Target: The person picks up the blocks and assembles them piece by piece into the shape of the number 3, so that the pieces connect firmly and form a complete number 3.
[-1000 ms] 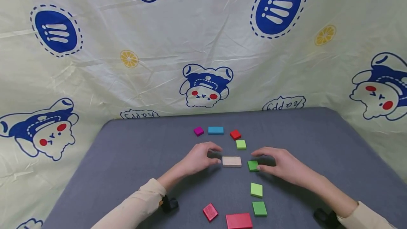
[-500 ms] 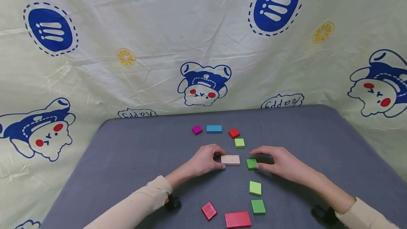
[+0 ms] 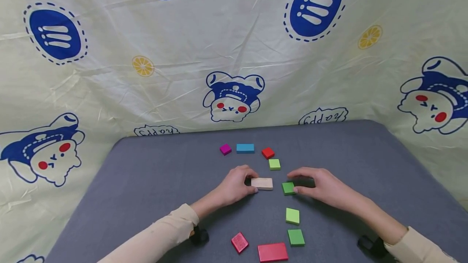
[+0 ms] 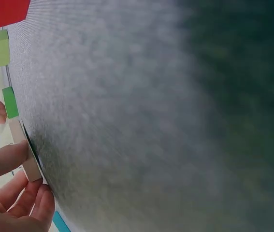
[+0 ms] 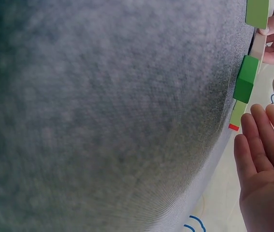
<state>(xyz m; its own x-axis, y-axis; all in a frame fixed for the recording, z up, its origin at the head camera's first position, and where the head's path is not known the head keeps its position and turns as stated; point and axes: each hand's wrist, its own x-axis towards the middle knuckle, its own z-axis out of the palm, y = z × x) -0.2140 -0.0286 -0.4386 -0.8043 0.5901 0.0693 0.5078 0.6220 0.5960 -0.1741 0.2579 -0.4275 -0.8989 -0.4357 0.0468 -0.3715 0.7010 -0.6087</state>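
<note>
My left hand pinches the left end of a pale, bare-wood block lying flat on the table; in the left wrist view its thumb is on one side of that wooden block and the fingertips on the other. To the right, my right hand hovers beside a dark green block. In the right wrist view the right hand has its fingers extended and holds nothing, with a small gap to the dark green block.
Behind lie a magenta block, a blue block, a red block and a light green block. Nearer are another light green block, a green block and two pinkish-red blocks. A printed sheet hangs behind the grey table.
My left hand has moved right to the wooden block and taken hold of its left end. The block has shifted slightly left, away from the green one. The right hand has hardly moved.
</note>
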